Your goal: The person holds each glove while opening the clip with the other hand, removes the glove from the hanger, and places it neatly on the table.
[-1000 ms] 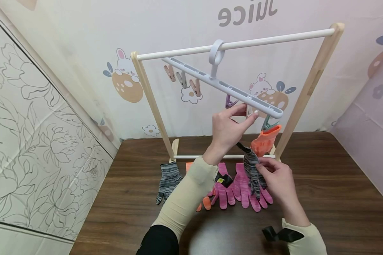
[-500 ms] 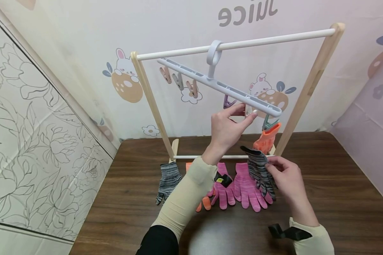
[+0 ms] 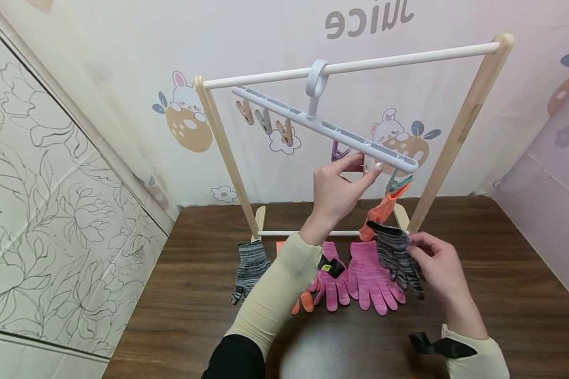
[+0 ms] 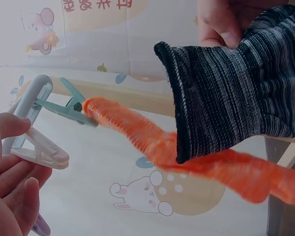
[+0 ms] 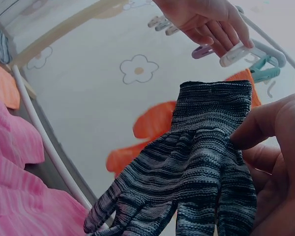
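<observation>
My left hand (image 3: 336, 190) pinches a white clothespin (image 4: 45, 150) under the right half of a pale grey hanger (image 3: 320, 125). Beside it, a green clothespin (image 4: 69, 107) at the hanger's right end grips an orange glove (image 4: 132, 128) by its cuff. A black-and-grey striped glove (image 5: 196, 152) is pinched at its side edge between the thumb and fingers of my right hand (image 3: 440, 266). Its cuff points up and left, apart from the white clothespin, and its fingers hang down. In the left wrist view the striped glove covers part of the orange one.
The hanger hooks over the white rod (image 3: 408, 57) of a wooden stand (image 3: 227, 158). Several more clothespins hang along it, one of them purple (image 3: 339, 151). Pink gloves (image 3: 372, 279), another striped glove (image 3: 251, 268) and an orange glove (image 3: 305, 302) lie on the brown table (image 3: 180, 316).
My right hand has moved right with the striped glove, away from the white clothespin. The hanging orange glove has swung left. My left hand and the hanger shifted slightly left.
</observation>
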`<state>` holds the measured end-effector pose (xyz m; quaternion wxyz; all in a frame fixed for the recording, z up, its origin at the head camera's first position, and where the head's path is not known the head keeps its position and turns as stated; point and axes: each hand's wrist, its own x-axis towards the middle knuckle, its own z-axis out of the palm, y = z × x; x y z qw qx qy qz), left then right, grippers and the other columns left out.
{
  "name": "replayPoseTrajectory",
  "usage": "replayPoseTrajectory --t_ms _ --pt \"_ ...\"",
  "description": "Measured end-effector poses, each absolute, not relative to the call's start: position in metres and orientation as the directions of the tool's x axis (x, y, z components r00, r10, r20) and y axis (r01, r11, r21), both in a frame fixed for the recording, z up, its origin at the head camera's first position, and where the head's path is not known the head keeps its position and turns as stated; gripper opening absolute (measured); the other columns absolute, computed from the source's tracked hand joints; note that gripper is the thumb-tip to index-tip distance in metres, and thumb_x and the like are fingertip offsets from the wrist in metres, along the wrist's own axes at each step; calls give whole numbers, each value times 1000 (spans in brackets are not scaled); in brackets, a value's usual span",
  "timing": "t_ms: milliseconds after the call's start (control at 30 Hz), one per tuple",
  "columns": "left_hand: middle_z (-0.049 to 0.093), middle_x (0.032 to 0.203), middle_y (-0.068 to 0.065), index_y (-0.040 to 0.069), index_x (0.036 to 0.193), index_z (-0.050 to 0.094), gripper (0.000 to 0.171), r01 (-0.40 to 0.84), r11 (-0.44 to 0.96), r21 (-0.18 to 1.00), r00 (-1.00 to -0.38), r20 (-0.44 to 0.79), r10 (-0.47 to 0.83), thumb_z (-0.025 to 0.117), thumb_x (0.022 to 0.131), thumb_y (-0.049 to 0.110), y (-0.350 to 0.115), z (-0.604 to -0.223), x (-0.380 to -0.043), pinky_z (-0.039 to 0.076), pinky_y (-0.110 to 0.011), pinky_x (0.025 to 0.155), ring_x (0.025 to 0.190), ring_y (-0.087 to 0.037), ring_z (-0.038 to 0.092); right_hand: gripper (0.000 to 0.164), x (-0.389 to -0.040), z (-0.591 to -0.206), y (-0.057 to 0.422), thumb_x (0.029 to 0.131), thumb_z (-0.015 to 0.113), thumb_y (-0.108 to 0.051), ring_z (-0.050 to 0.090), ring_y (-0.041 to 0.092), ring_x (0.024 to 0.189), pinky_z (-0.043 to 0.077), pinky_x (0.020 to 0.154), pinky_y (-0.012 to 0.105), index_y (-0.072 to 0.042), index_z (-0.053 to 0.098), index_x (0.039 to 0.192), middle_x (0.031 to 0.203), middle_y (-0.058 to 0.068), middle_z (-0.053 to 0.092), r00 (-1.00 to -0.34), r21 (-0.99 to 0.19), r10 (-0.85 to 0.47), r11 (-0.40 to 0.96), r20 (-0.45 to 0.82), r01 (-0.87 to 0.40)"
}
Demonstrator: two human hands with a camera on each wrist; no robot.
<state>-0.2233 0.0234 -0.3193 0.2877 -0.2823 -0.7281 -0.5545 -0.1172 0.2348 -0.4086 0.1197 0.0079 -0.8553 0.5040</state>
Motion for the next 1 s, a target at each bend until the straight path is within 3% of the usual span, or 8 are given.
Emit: replayPoseTrajectory --t_ms 433,767,1000 --pt "76 97 -4 6 113 74 33 726 216 653 -681 726 97 80 86 23 22 -320 -222 52 -16 59 86 1 67 28 -122 -410 254 103 49 -14 57 13 75 52 61 25 8 62 114 89 -6 63 -980 -877 158 480 122 -32" --pt "76 97 -7 5 113 74 33 734 216 644 -672 734 99 80 86 22 21 -321 -221 52 -16 55 86 2 66 35 -127 -412 262 105 44 -21 59 18 79 52 62 30 5 61 119 107 20 62 -985 -849 172 522 14 80" --pt "75 98 -6 5 113 74 33 738 226 636 -666 739 99 80 86 23 19 -322 -221 52 -16 57 87 1 66 36 -129 -416 262 105 42 -22 59 21 79 52 62 34 5 59 120 109 24 60 -990 -853 142 514 -15 87"
